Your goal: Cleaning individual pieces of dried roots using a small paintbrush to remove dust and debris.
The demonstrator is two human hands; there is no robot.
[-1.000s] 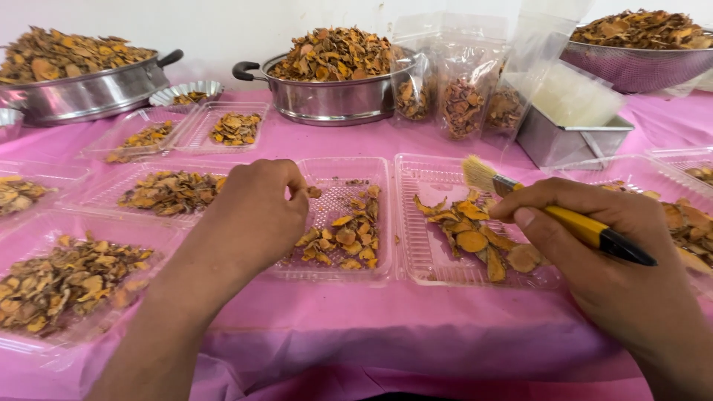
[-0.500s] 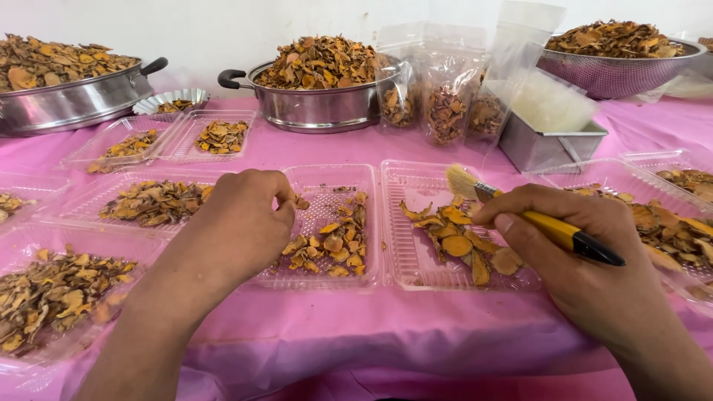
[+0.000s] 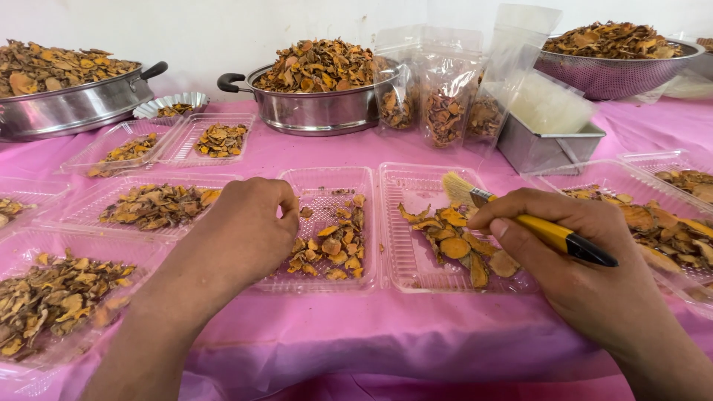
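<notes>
Lower centre of the frame: left hand [image 3: 241,234] lies knuckles-up over the left edge of a clear plastic tray [image 3: 327,182], fingers curled in tight; whether it pinches a slice I cannot tell. Orange-brown dried slices [image 3: 334,245] sit heaped in that tray's right half, just beside the fingertips. Right of it, touching edge to edge, a second clear tray [image 3: 416,186] carries larger slices [image 3: 453,241]. Right hand [image 3: 587,256], lower right, is closed around a yellow-and-black-handled brush [image 3: 549,232], pale bristles pointing up-left over the second tray, just above its slices. Against half a second ago: both hands keep the same posture and grip; the brush tip sits about where it did, bristles over the same tray. The view has shifted slightly, so the far pans sit a little differently in the frame. Pink-covered desk [image 3: 371,334] runs beneath everything. Left side: more clear trays of dried slices [image 3: 52,297], one at lower left, another mid-left. Right edge: a further filled tray [image 3: 668,215]. Farther back, centre: a steel pan [image 3: 319,111] heaped with slices, black handle to its left. Clear pouches [image 3: 445,111] part-filled stand just right of it, then a small metal box [image 3: 546,145]. Upper left, a second heaped pan [image 3: 67,104]; upper right, a mesh bowl [image 3: 616,67], also heaped.
</notes>
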